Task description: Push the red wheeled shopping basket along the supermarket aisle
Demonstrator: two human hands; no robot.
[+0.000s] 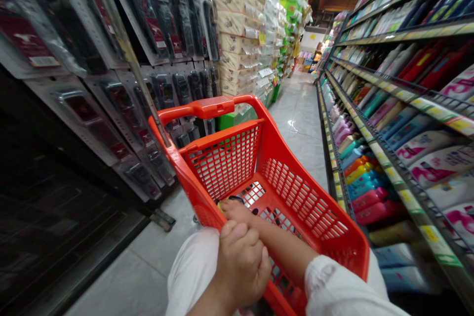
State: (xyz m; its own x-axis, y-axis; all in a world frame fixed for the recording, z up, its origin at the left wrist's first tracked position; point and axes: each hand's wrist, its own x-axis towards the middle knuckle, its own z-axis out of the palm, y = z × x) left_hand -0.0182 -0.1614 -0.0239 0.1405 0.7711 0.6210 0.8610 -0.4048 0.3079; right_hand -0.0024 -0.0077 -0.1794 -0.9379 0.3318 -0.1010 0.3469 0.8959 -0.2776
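Note:
A red plastic shopping cart (296,192) with a lattice basket and a red handle (207,107) stands in the aisle right in front of me. My left hand (242,264) is a closed fist around the near rim of the basket. My right arm, in a white sleeve, reaches across into the basket. My right hand (237,211) lies low at the basket's near left corner, fingers on a small dark and yellow item (226,201) that is mostly hidden. Whether the fingers grip it is unclear.
Hanging packs of dark goods (163,34) fill the left wall, with stacked tissue packs (240,24) beyond. Shelves of bottles and pouches (388,123) run along the right. The grey tiled aisle floor (299,118) runs ahead of the cart.

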